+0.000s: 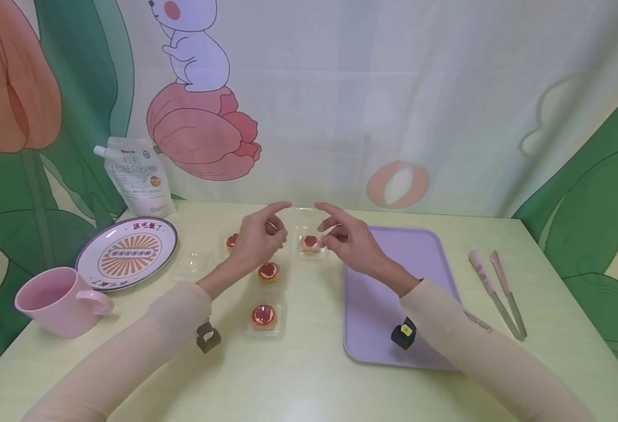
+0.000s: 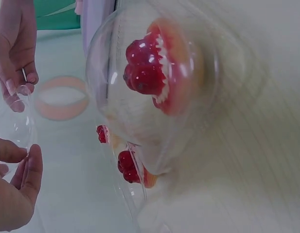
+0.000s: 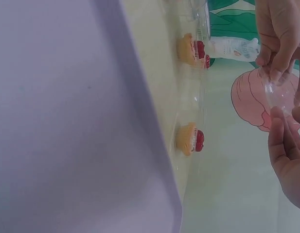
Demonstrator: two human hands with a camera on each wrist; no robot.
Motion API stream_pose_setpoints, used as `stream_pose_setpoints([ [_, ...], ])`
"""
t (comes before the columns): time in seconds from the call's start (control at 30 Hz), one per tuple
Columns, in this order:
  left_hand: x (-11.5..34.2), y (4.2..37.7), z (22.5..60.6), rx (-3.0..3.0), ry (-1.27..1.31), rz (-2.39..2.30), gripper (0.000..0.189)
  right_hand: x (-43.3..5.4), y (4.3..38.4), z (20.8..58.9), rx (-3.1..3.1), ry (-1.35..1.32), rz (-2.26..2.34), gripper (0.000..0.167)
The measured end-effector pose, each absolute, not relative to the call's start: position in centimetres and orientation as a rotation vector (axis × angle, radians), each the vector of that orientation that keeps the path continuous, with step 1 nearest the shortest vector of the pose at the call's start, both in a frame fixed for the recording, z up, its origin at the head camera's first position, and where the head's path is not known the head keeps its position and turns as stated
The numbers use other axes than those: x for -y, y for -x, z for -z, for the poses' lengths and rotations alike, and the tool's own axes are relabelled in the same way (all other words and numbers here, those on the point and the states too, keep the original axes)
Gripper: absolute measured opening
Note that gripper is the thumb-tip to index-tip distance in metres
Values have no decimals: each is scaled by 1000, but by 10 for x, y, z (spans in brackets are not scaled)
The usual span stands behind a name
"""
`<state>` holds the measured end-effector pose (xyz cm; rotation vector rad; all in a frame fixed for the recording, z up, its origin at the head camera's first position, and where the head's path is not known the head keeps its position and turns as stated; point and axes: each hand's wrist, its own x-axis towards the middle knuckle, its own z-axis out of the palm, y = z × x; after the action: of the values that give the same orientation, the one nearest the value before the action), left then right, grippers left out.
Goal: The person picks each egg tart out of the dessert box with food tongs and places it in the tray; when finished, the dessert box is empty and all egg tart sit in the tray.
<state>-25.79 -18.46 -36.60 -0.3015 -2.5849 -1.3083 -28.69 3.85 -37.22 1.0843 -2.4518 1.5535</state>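
Note:
Between both hands is a thin clear plastic container (image 2: 16, 121), raised above the table. My left hand (image 1: 258, 237) pinches one edge between thumb and fingers. The opposite edge is gripped by the fingertips of my right hand (image 1: 348, 237). Below and around the hands stand several small tarts with red berries, in clear domed packs. One tart (image 1: 310, 242) sits beneath the right fingers, and another (image 1: 232, 241) is partly hidden by the left hand. Two more, a middle tart (image 1: 269, 271) and a front tart (image 1: 263, 316), line up nearer me.
A purple tray (image 1: 388, 328) lies under the right forearm, with a pair of pink-handled tongs (image 1: 498, 287) to its right. At the left are a pink mug (image 1: 61, 305), a patterned plate (image 1: 156, 258) and a white spouted pouch (image 1: 140, 181). A printed curtain (image 1: 309, 105) hangs behind.

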Motion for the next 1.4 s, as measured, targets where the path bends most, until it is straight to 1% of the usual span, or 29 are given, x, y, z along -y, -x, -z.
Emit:
stream_pose_setpoints([
  [0.17, 178, 260, 366, 2606, 284, 1316, 54, -43, 287, 376, 2462, -1064, -1586, 62],
  [0.37, 173, 261, 369, 2630, 357, 1310, 55, -48, 288, 381, 2467, -1016, -1614, 62],
  [0.53, 172, 262, 371, 2705, 408, 1289, 57, -52, 289, 386, 2517, -971, -1723, 57],
  [0.7, 173, 267, 377, 2804, 541, 1250, 58, -56, 291, 389, 2631, -885, -1790, 49],
  [0.9, 172, 275, 385, 2926, 656, 1047, 56, -59, 292, 397, 2699, -804, -1876, 44],
  [1.13, 174, 278, 393, 3034, 690, 908, 54, -58, 296, 412, 2764, -818, -1822, 43],
  [1.4, 171, 278, 396, 3110, 674, 839, 49, -51, 298, 417, 2859, -742, -1751, 42],
])
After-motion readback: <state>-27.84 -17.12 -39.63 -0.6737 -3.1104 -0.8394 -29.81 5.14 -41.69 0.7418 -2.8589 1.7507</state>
